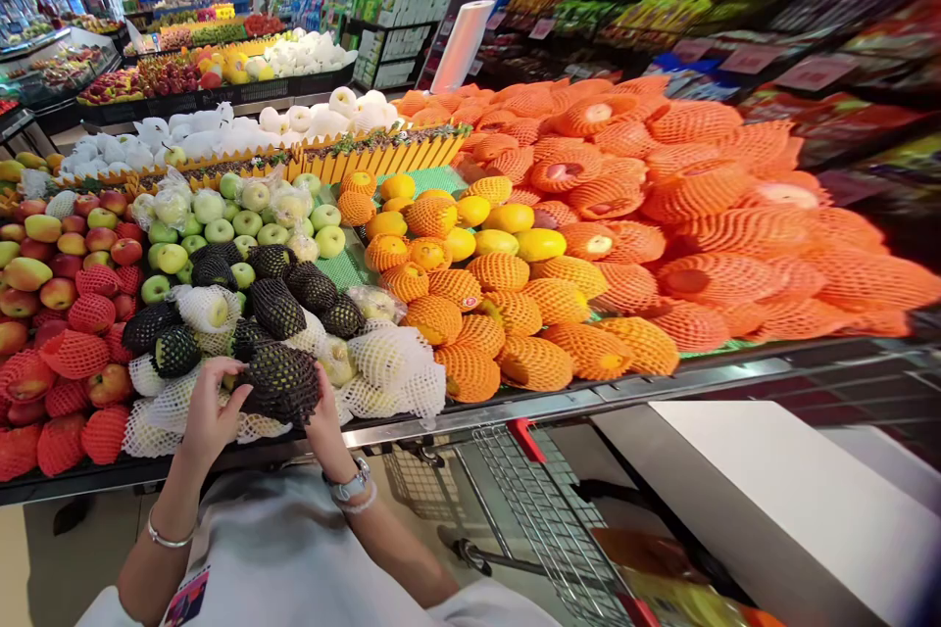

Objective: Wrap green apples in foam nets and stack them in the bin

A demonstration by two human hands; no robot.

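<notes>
Both my hands close round one green fruit in a black foam net (281, 382) at the front of the fruit stand. My left hand (210, 411) grips its left side, a thin bracelet on the wrist. My right hand (323, 411) holds its right side; a watch is on that wrist. Around it lie more fruits in black nets (275, 304) and in white nets (389, 362). Loose green apples (242, 225) are heaped just behind.
Red apples in red nets (66, 353) fill the left. Oranges in orange nets (485, 313) and larger netted fruit (698, 196) spread to the right. A metal shopping cart (529, 500) and a white box (779, 509) stand below the stand's edge (588, 402). Shelves line the back.
</notes>
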